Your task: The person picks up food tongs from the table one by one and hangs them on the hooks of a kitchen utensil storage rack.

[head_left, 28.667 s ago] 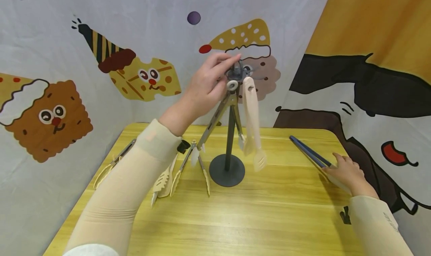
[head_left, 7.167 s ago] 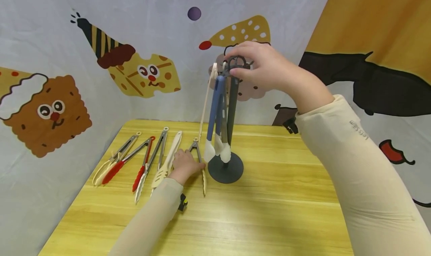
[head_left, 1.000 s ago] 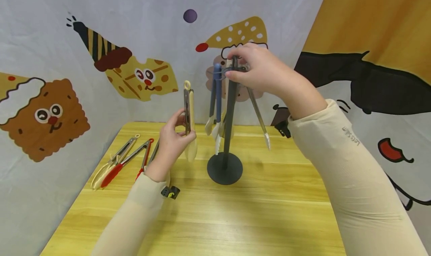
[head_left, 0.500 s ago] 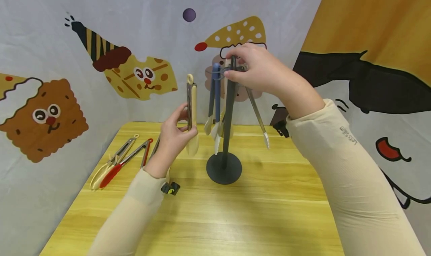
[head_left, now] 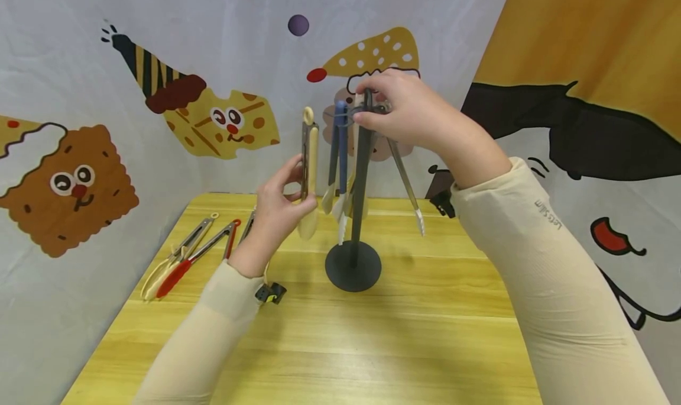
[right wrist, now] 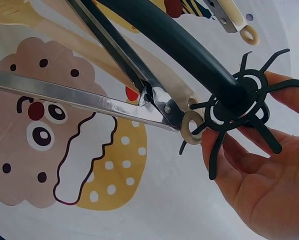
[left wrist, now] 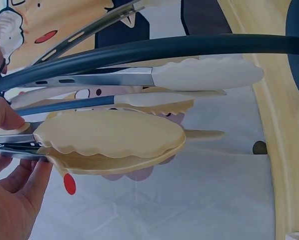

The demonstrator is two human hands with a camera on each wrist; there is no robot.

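Note:
In the head view my left hand [head_left: 279, 207] grips metal tongs [head_left: 313, 156] with cream heads, ring end up, just left of the stand. The left wrist view shows the tongs' scalloped cream heads [left wrist: 109, 132], nearly together. My right hand [head_left: 409, 112] holds the top of the dark stand [head_left: 362, 180]. Its fingers are around the hook ring [right wrist: 262, 95] in the right wrist view. Blue tongs [head_left: 343, 156] with pale heads hang from the stand's left side. Metal tongs [right wrist: 79, 97] with white tips hang, spread, on the right side, their ring over a hook.
Cream-headed tongs [head_left: 186, 242] and red tongs [head_left: 178, 275] lie at the left of the wooden table [head_left: 383, 352]. More tongs [head_left: 249, 224] lie partly behind my left arm. The stand's round base [head_left: 353, 269] rests on the table. Behind it hangs a printed cloth [head_left: 250, 26].
Over the last second my left hand has carried the cream-headed tongs up and right, nearer the stand. My right hand stays on top. Blue tongs, earlier on the table at right, now hang.

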